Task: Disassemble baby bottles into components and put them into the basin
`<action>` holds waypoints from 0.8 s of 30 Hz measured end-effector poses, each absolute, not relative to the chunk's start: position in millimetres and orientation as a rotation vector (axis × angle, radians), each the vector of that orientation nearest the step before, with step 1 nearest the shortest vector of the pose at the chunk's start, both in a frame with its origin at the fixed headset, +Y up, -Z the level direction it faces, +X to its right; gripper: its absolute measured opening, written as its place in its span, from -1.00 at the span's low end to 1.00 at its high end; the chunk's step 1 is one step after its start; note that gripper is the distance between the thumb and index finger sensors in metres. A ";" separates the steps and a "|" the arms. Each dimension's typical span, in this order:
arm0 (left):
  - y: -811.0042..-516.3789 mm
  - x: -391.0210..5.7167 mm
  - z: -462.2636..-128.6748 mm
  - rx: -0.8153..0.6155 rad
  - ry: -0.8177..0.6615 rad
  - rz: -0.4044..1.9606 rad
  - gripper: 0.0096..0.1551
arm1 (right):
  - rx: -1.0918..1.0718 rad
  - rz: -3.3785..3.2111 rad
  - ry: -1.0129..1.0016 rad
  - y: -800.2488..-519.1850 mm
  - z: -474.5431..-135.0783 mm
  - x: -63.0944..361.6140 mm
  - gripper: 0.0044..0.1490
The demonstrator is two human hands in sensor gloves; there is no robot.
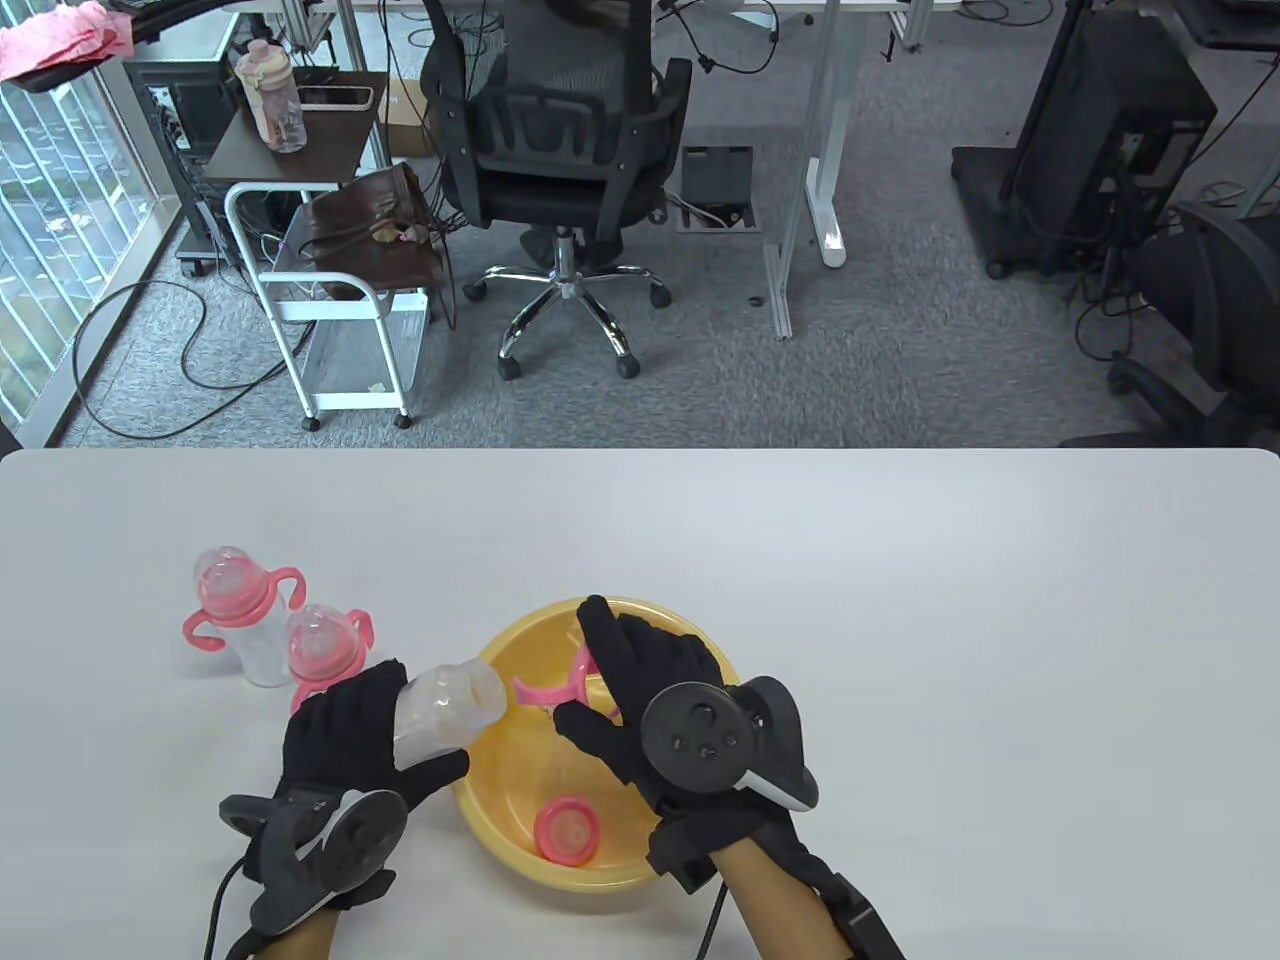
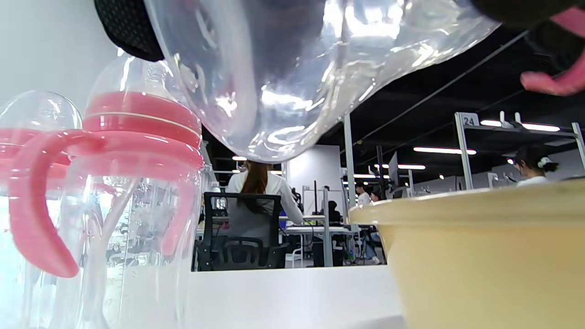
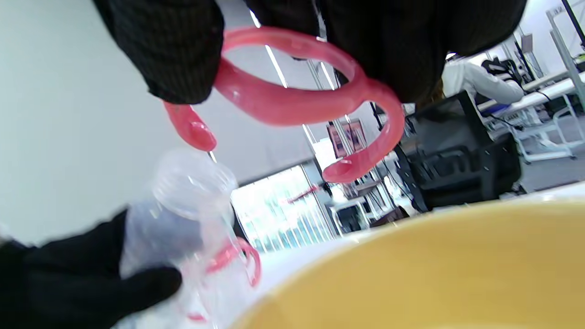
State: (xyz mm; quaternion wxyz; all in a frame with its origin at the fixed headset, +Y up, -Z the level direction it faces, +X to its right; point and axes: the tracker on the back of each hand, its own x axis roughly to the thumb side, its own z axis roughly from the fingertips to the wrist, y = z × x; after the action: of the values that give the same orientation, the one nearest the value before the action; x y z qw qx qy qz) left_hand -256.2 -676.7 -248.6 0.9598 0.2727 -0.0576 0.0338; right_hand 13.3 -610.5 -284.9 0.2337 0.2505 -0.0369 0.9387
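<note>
The left hand (image 1: 345, 730) wraps its fingers and thumb around a clear bottle body (image 1: 447, 706) with no collar or teat on it; its long axis lies nearly level and runs from the palm toward two o'clock in the table view, the open threaded neck pointing at the yellow basin (image 1: 500, 812) and reaching just over its nine o'clock rim. In the left wrist view the rounded base of that bottle body (image 2: 292, 77) fills the top of the frame, above the table. The right hand (image 1: 650, 690) hovers over the middle of the basin, its fingers and thumb curled onto a pink handle ring (image 1: 560, 688), gripping it; in the right wrist view the ring (image 3: 292, 91) hangs under the fingers with its two curved arms ending downward, above the basin's rim (image 3: 411, 265). A pink collar with its teat (image 1: 567, 830) lies on the basin floor at about six o'clock. Two assembled baby bottles stand upright on the table at ten o'clock from the basin, necks up: the far bottle (image 1: 235, 600) and the near bottle (image 1: 322, 650), just beside each other, each with pink handles and a clear cap.
</note>
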 end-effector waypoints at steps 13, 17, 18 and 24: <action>-675.3 -263.0 -251.2 0.564 -0.066 0.093 0.20 | 0.683 3.013 0.556 -663.5 -326.2 -53.9 0.04; -675.6 -262.6 -251.4 0.568 -0.070 0.073 0.20 | 0.708 3.044 0.653 -673.3 -329.3 -66.6 0.02; -675.7 -263.2 -251.6 0.569 -0.067 0.076 0.20 | 0.710 3.042 0.672 -675.4 -329.9 -68.0 0.01; -675.9 -264.9 -251.5 0.575 -0.059 0.085 0.20 | 0.682 3.017 0.794 -689.8 -335.2 -72.1 -0.01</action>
State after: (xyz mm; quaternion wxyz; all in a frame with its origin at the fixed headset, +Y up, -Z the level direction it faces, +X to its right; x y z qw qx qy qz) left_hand -264.9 -675.9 -251.5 0.9576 0.2836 -0.0291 0.0420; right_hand -72.1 -689.8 -335.2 -0.0258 0.2136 0.2486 0.9444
